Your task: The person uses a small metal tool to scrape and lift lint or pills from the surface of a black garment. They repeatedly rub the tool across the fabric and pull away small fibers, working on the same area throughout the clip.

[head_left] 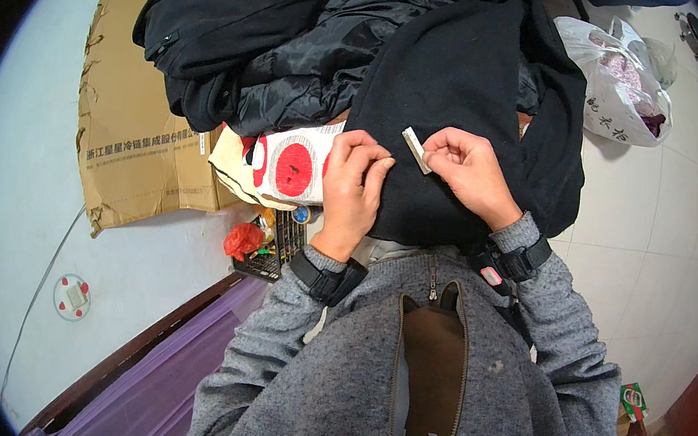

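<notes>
My right hand pinches a short, flat whitish strip between thumb and fingers. It is held at a slant over a black cloth garment, which is spread in front of me. Left of it is my left hand, with the thumb and fingertips brought together at the garment's near left part. Whether anything tiny is between those fingertips cannot be seen. A white cloth with a red pattern lies partly under the left hand. More black clothing with a shiny quilted lining is heaped behind.
A large flattened cardboard box bearing print leans at the left wall. A black plastic basket holds a red plastic bag and small items. Purple netting hangs at lower left. A white plastic bag of clothes sits on the tiled floor.
</notes>
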Available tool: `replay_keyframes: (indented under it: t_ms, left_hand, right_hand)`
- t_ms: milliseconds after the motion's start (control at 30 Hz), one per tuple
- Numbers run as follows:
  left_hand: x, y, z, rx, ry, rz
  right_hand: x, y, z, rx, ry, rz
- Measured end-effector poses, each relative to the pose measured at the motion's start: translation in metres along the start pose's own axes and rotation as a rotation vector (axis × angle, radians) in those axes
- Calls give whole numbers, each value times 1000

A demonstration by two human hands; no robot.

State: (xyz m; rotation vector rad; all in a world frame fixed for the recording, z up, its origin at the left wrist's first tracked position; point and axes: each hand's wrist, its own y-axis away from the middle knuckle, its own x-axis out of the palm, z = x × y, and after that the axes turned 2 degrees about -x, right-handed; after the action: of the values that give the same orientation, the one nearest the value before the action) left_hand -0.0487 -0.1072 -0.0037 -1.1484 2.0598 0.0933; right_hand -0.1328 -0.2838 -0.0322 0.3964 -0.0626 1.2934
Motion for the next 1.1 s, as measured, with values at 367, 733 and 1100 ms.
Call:
replay_keyframes:
  t_ms: [367, 733, 1100]
  left_hand:
    - [9, -10, -8, -5, -222, 78]
    - [13, -3, 2, -93, -33, 2]
    - [14, 1, 8, -52, -71, -48]
  right_hand:
    - [1, 3, 0, 15, 8, 4]
    - [19, -5, -18, -45, 73, -87]
    - [16, -6, -4, -12, 17, 11]
